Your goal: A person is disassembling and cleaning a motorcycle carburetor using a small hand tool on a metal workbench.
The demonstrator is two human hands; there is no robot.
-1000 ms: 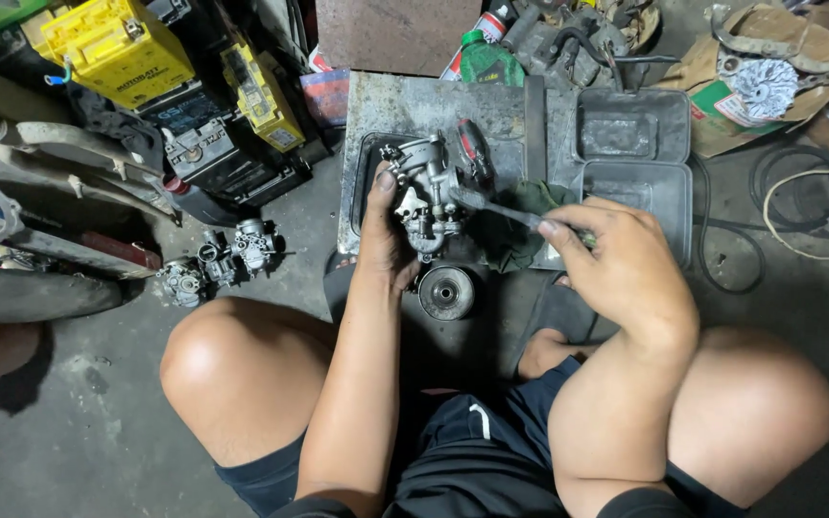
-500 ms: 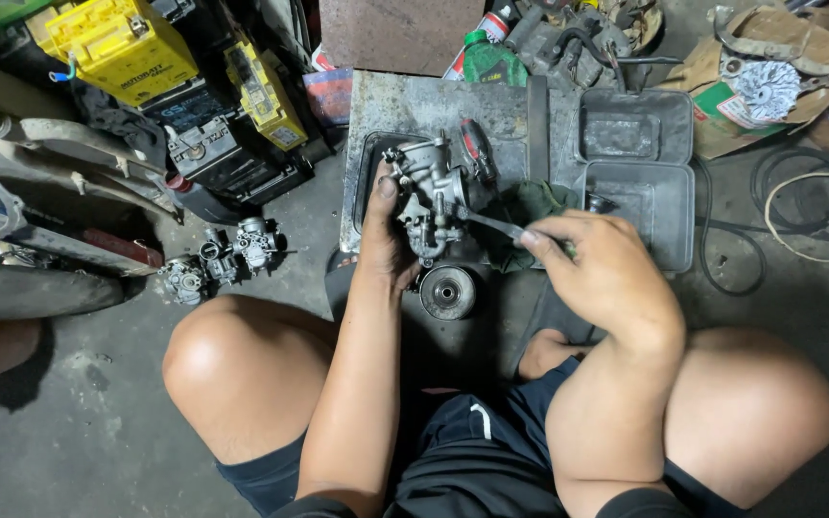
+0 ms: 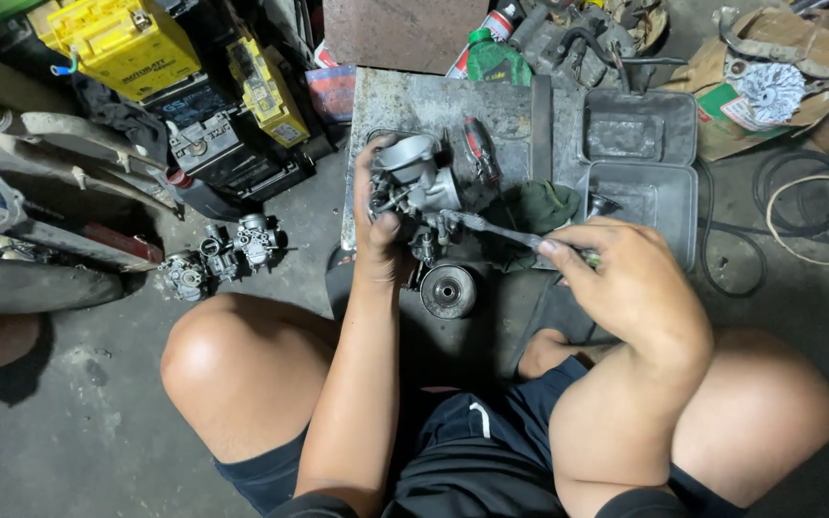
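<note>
Grey cast metal marks the carburetor (image 3: 413, 192), the landmark here, clamped in the left hand (image 3: 376, 235) above the knees. Just nearer than the carburetor a round metal part (image 3: 448, 291) lies on the floor. To its right, the right hand (image 3: 626, 288) is closed around a screwdriver (image 3: 510, 233), whose long axis runs leftward and slightly away, tip meeting the carburetor's lower side. Beyond the carburetor lies a worn metal plate (image 3: 434, 105); right of it an open grey tray (image 3: 650, 182); far left, yellow batteries (image 3: 122, 43).
</note>
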